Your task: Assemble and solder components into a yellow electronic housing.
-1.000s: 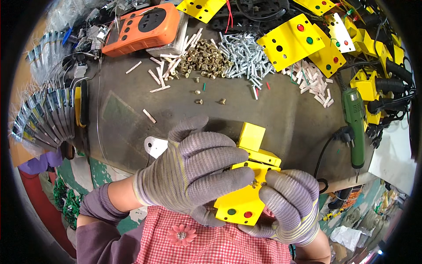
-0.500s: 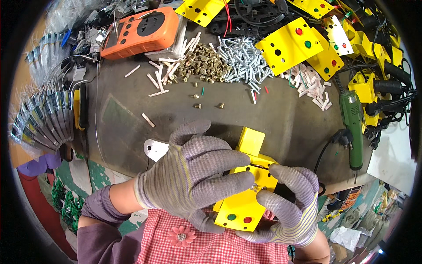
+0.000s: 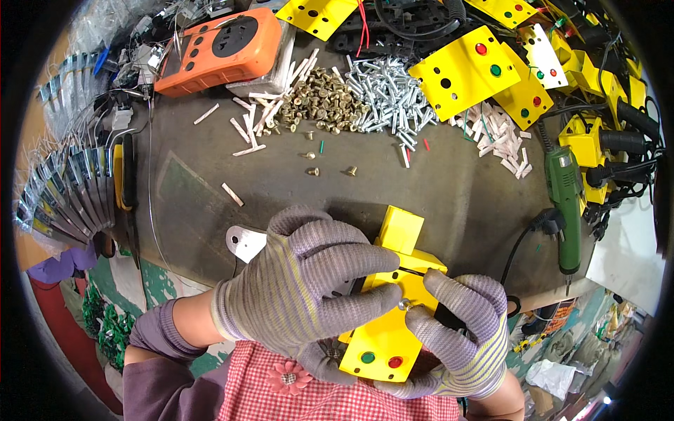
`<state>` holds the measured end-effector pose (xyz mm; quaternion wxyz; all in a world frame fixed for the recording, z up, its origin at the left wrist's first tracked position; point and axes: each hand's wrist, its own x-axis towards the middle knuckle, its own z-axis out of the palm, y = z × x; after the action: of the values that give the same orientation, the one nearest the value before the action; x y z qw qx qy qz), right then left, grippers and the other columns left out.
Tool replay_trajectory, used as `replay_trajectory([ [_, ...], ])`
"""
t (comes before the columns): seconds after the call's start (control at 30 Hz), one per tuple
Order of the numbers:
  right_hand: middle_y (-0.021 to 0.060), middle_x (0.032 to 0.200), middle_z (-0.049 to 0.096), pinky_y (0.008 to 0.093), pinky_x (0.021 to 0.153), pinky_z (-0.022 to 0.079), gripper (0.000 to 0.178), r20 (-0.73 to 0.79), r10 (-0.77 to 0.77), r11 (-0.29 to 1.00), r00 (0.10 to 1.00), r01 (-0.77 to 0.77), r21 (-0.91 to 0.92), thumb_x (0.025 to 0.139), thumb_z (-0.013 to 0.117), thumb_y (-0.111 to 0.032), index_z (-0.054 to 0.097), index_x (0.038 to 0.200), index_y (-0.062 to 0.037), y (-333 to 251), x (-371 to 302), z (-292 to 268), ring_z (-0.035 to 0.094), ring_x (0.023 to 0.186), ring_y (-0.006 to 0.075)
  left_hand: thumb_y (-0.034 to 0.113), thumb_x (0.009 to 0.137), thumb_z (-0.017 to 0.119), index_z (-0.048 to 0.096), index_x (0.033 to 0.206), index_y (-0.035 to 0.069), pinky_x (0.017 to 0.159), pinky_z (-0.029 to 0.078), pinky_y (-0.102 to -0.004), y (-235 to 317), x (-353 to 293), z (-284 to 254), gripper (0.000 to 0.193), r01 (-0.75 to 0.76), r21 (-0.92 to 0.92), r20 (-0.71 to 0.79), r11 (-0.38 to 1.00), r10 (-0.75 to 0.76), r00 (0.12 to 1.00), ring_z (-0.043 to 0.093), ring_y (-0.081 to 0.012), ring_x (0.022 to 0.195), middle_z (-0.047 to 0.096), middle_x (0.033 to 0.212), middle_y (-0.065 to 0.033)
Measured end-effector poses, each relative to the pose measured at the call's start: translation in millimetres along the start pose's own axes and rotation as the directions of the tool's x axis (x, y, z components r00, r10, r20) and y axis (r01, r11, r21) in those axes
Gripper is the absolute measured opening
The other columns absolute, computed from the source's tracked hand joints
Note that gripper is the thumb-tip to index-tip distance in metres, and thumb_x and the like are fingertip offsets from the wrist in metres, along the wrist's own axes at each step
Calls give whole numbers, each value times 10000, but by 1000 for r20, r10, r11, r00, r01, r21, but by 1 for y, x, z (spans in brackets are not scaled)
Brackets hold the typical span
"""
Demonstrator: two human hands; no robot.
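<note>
A yellow panel housing (image 3: 379, 330) with one green and one red button-like light rests between my gloved hands at the table's near edge. A boxy yellow block (image 3: 401, 230) sits at its far end. My left hand (image 3: 302, 281) is closed on the housing's left side, with its fingers across the top face. On the right side my right hand (image 3: 463, 330) is closed around the housing, thumb beneath and fingertips on the face. Between both hands' fingertips shows a small silvery piece of hardware (image 3: 404, 304), perhaps a screw head. A thin black strip lies just beyond it.
Brass rivet-like pieces (image 3: 323, 102), silver screws (image 3: 390, 91) and pale short sticks (image 3: 500, 140) lie in piles at the back. An orange meter-like device (image 3: 221, 52) stands back left. A green power screwdriver (image 3: 564, 203) lies right. A white tab (image 3: 246, 243) is beside my left hand.
The housing's near end has dropped slightly toward me. My fingers have shifted a little on its face, and the small silvery piece shows more plainly.
</note>
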<state>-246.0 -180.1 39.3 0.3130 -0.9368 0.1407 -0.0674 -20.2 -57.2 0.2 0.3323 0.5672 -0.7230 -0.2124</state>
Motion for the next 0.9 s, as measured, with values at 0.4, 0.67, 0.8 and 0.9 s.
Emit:
replay_trajectory([
  [0.4, 229, 1355, 507, 445, 840, 517, 677, -46, 97, 995, 994, -96, 38, 598, 947, -344, 635, 1153, -115, -2, -2, 10, 560, 1101, 358, 572, 556, 837, 688, 1171, 206, 800, 481, -457, 1, 1, 6, 731, 51, 31, 49, 998, -52, 997, 608, -319, 1021, 577, 1270, -126],
  [0.67, 220, 1440, 475, 510, 1014, 448, 775, 39, 89, 991, 995, -93, 101, 600, 890, -507, 577, 1226, -175, 2, 7, 4, 490, 1249, 440, 558, 549, 849, 658, 1196, 204, 884, 433, -505, -3, 5, 1, 763, 62, 6, 45, 998, -62, 997, 585, -339, 1073, 529, 1324, -99],
  [0.8, 224, 1435, 473, 496, 1010, 466, 657, 17, 134, 988, 991, -135, 75, 664, 895, -387, 570, 1187, -159, -4, 8, 11, 492, 1260, 423, 533, 558, 854, 646, 1203, 173, 866, 446, -491, -1, 4, 7, 768, 37, 22, 0, 999, -37, 999, 585, -332, 1074, 519, 1327, -118],
  [0.9, 234, 1427, 471, 495, 994, 483, 647, 1, 158, 984, 987, -157, 83, 653, 905, -374, 573, 1160, -148, -3, 12, 16, 499, 1247, 425, 498, 535, 877, 622, 1244, 138, 885, 463, -482, 5, -4, 3, 835, 59, 59, -32, 997, -57, 998, 588, -342, 1075, 514, 1324, -144],
])
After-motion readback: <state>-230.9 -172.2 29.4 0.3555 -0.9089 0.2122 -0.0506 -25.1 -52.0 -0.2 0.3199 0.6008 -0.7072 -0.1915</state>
